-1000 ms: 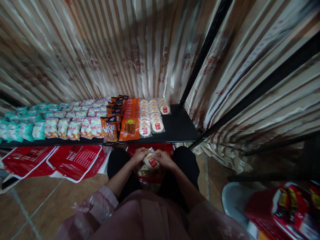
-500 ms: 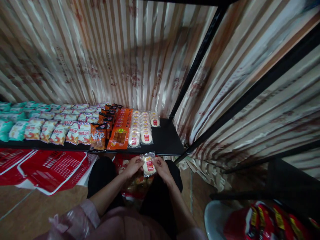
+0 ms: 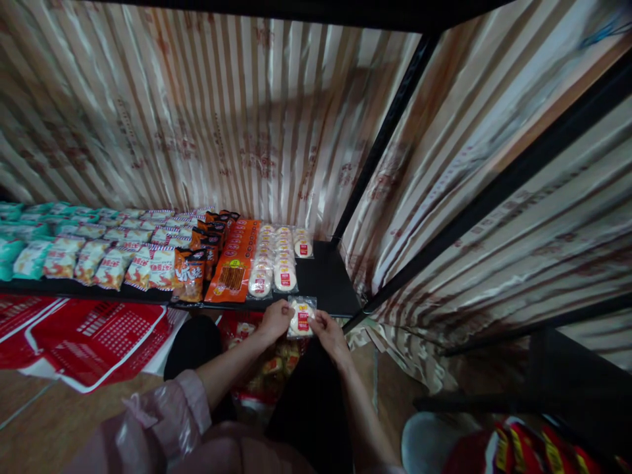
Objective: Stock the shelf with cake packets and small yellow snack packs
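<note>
Between my two hands is a clear packet with a round white cake (image 3: 301, 318) inside and a red label on it. My left hand (image 3: 275, 321) pinches its left edge, and my right hand (image 3: 328, 331) grips the right edge. The packet is just off the front edge of the black shelf (image 3: 326, 280). Similar packaged white cakes (image 3: 285, 279) stand in rows on the shelf beyond, two long rows and one at the back right. Left of them lies a flat orange snack packet (image 3: 231, 266).
Orange-black snack bags (image 3: 189, 280), white snack bags (image 3: 112, 266) and teal packets (image 3: 30, 259) fill the shelf's left part. Red bags (image 3: 106, 339) hang below. An open red bag (image 3: 270, 372) of packets sits between my knees. Black posts (image 3: 382, 141) rise at the shelf's right end.
Both hands have lifted the cake packet from above the red bag, moving it forward and spreading apart to hold it by its two edges. The view has shifted to the right.
</note>
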`<action>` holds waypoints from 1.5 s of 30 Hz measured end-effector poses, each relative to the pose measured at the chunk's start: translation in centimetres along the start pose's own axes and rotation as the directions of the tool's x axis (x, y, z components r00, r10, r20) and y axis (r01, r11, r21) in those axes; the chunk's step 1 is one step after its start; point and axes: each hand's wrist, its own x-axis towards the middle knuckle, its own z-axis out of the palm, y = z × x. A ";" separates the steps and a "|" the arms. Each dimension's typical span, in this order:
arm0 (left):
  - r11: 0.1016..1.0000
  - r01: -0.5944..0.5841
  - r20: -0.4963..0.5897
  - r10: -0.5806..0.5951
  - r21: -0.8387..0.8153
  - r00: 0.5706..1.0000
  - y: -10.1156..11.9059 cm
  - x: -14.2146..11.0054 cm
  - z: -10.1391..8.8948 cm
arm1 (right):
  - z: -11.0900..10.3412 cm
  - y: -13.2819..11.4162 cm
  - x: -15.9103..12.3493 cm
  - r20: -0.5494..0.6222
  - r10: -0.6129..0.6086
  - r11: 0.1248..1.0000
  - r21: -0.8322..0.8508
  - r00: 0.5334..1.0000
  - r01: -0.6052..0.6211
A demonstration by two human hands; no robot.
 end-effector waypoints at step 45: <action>0.984 0.102 0.034 -0.108 0.145 0.994 7.2 5.5 4.1 | -3.9 -1.8 8.1 -0.237 0.008 0.769 -0.619 0.972 -0.157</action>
